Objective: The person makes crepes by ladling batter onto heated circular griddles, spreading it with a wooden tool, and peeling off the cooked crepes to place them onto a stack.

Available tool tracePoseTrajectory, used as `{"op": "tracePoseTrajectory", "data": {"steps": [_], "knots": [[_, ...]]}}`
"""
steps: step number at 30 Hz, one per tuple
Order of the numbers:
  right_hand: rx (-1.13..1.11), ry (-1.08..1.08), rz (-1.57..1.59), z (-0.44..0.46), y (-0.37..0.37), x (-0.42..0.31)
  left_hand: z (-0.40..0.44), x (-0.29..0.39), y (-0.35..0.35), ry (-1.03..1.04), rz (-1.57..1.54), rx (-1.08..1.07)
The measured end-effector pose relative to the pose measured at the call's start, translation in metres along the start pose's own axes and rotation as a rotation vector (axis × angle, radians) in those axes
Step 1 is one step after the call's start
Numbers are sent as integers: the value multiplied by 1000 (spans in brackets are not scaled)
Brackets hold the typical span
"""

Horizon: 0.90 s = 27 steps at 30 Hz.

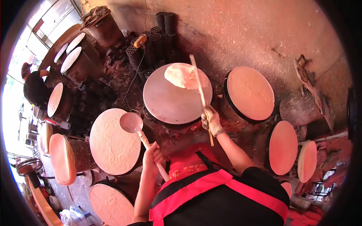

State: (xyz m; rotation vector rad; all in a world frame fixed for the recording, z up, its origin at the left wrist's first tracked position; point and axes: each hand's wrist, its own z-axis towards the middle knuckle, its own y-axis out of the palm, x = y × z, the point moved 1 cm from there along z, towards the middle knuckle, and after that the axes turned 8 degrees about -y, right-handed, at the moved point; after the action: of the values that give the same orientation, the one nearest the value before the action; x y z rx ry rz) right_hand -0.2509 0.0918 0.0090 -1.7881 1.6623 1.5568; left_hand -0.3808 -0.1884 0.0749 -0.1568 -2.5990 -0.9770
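Note:
My left hand (152, 154) is closed round the handle of a ladle (131, 122), whose broad round bowl is over the edge of a batter-covered round griddle (113, 145). In a work glove, my right hand (212, 119) grips a long wooden stick (198, 81). The stick reaches across the middle griddle (169, 103), its far part against a pale, uneven patch of batter or dough (181, 75). The rest of that griddle's surface is bare and grey. Whether the stick presses into the patch I cannot tell.
More round griddles surround me, among them a coated one (251, 93) at the right and another (111, 203) at the lower left. Stacked coal briquettes (154, 43) stand by the wall. Another person (36, 88) is at the far left. Driftwood-like timber (313, 88) leans at right.

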Motion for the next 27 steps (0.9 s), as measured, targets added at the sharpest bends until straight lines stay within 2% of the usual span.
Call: {"op": "tracePoseTrajectory", "data": {"steps": [1, 3, 5, 9, 13, 15, 17, 19, 20, 21, 23, 27], "knots": [[57, -12, 53, -2, -7, 6, 0, -2, -3, -3, -15, 15], [20, 24, -48, 5, -4, 8, 2, -7, -8, -8, -43, 51], [-107, 118, -143, 12, 14, -3, 4, -9, -9, -21, -107, 33], [-206, 203, -225, 37, 40, -14, 10, -13, -7, -17, -212, 27], [-407, 344, -308, 15, 21, -59, 27, -29, -1, 138, -154, 198], [-447, 402, -314, 22, -11, -78, 35, -41, -3, 185, -137, 273], [-324, 279, -383, 34, -28, -85, 39, -51, 0, 190, -151, 309], [-175, 213, -317, 66, -39, -73, 35, -57, 19, 186, -167, 352], [-190, 180, -358, 85, -38, -62, 42, -66, 10, 185, -187, 310], [-238, 187, -465, 88, -21, -66, 42, -68, 19, 200, -196, 339], [-500, 145, -439, 102, 2, -50, 43, -76, 41, 225, -213, 398], [-666, 312, -511, 104, 14, -57, 52, -97, 60, 238, -234, 424]]}}
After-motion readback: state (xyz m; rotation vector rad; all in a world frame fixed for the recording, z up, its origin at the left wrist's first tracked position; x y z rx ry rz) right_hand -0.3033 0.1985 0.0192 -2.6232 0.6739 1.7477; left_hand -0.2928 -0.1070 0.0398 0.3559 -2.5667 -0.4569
